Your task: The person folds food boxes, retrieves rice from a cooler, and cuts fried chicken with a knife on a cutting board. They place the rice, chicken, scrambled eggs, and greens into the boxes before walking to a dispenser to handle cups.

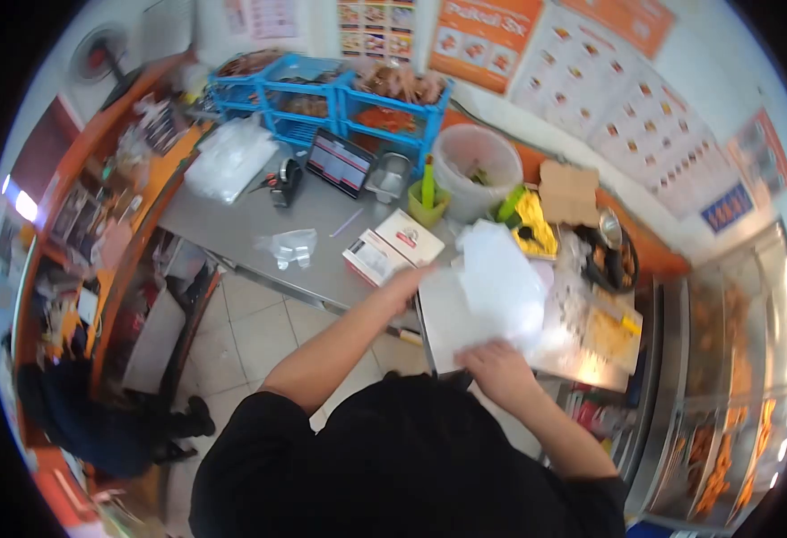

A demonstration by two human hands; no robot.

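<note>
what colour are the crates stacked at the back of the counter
Blue; the crates show clearly in the head view, against the wall.

Translucent white plastic bag (499, 285) — crumpled, puffed up, partly lifted off the steel counter. Lower edge pinched at the right hand (498, 368), near the front rim of the counter; left side touched by the left hand (409, 281), arm stretched out over the floor gap. Bag soft and creased, contents not discernible through the film. Lies between a red-and-white carton on its left and a yellow-topped tray on its right — upper corner reaching toward the green cup.
</note>
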